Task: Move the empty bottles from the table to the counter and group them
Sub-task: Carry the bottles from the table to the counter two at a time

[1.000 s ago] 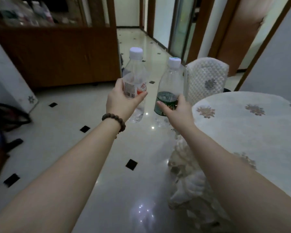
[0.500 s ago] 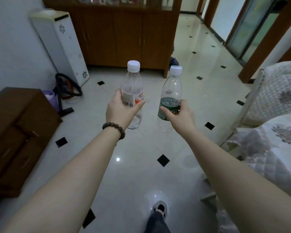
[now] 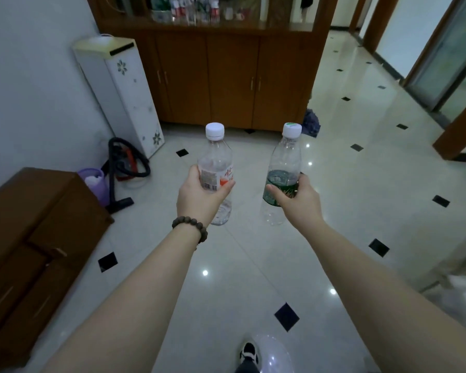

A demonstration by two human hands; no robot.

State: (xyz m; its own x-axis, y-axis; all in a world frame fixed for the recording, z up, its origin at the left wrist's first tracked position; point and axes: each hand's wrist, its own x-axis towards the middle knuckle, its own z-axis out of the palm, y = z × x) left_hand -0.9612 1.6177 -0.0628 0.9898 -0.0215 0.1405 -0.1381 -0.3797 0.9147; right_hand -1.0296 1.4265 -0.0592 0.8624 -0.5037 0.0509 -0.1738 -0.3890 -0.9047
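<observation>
Two empty bottles, one in each of my hands, held upright over open floor.

My left hand wraps the bottle with the orange label; my right hand wraps the bottle with the green label, the two well apart. The tiled floor lies clear ahead to the wooden counter. A low cabinet and a vacuum stand at my left.

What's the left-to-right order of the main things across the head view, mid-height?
Brown wooden chest → purple plastic bin → black-hosed vacuum cleaner → left hand on clear red-labelled bottle → right hand on clear green-labelled bottle.
</observation>
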